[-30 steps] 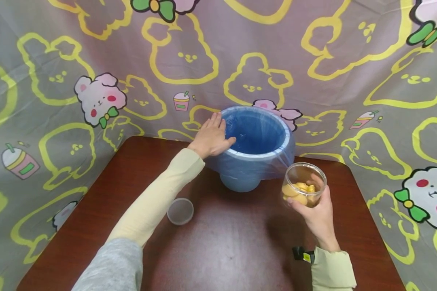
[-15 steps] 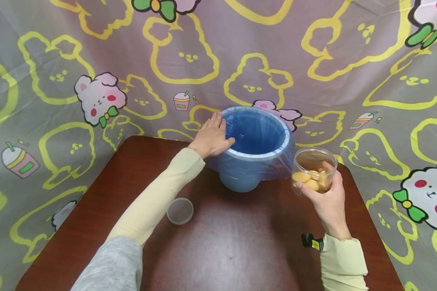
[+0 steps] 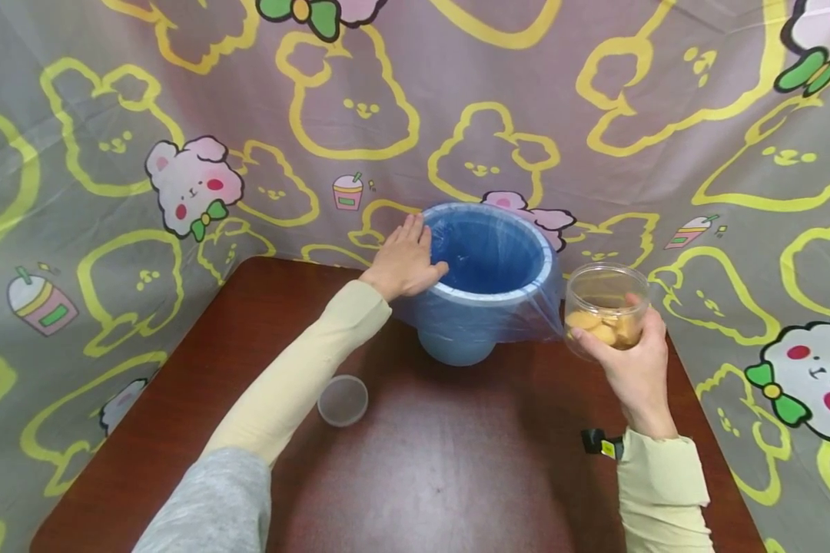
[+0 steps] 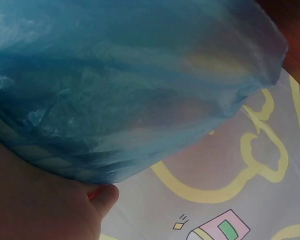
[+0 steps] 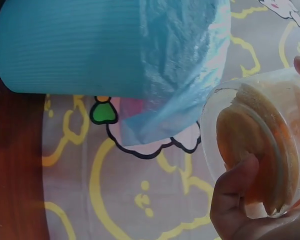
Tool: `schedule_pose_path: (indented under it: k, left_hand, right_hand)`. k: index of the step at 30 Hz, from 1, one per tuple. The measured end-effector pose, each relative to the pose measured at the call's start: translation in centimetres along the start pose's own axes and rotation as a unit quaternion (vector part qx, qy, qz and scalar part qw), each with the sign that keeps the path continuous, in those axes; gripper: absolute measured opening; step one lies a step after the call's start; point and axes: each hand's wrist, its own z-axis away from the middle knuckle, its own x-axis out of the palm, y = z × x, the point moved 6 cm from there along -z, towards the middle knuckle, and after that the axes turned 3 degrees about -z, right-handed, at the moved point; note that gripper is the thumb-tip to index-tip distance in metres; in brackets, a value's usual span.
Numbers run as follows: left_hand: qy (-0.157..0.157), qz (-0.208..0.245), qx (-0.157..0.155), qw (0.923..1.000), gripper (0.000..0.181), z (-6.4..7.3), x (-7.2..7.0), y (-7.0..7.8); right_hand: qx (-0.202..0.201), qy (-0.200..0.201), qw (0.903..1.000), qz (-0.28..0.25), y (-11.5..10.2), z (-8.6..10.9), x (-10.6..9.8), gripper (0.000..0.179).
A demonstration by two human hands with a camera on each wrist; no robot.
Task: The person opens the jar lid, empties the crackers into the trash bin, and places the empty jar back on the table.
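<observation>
From the head view, in the right half of the frame, the person's right hand [image 3: 638, 365] has its fingers and thumb curled round a clear round plastic jar [image 3: 603, 303], which has no lid on and holds smooth round yellow pieces [image 3: 603, 333]. Near the centre of the frame, the left hand [image 3: 403, 261], fingers fairly straight, lies on the left of the rim of a blue plastic bucket [image 3: 454, 355] lined with a thin translucent blue bag [image 3: 515, 321]. At lower centre-left, a clear round plastic lid [image 3: 343, 401] lies on the dark red-brown wooden table [image 3: 422, 476]. My worry is the uncovered jar: a turn of the right wrist could spill the loose pieces, and the bag's edge sticks out just beside the jar — whether they touch I can't tell — so it might snag. A hard push by the left hand could slide the bag or tip the bucket. In the left wrist view the bag fills the upper left, with the left hand in the lower left corner; how firmly it presses is hidden. In the right wrist view the jar sits at the right edge, between thumb and fingers, the thumb across its wall; the bucket is apart from it, at upper left.
</observation>
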Motion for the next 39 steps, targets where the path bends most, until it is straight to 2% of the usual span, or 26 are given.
schedule_pose_path:
  k: [9,16,27,39]
  left_hand:
    - [0.008,-0.002,0.001,1.0000,0.081,0.0,0.0,-0.1]
    - [0.009,0.007,-0.004,0.9999,0.083,-0.1,0.1,0.0]
    - [0.010,0.016,-0.007,0.9998,0.084,-0.1,-0.1,0.0]
    - [0.007,0.018,-0.008,0.9998,0.084,0.1,-0.2,0.0]
  right_hand:
    - [-0.026,-0.006,0.9996,-0.001,-1.9,-1.4,0.6,0.084]
    - [-0.059,-0.004,0.9973,0.044,-2.9,-2.3,1.3,0.086]
    - [-0.134,-0.003,0.9853,0.106,-5.4,-3.8,2.2,0.092]
    - [-0.175,-0.013,0.9710,0.162,-6.5,-4.3,3.3,0.093]
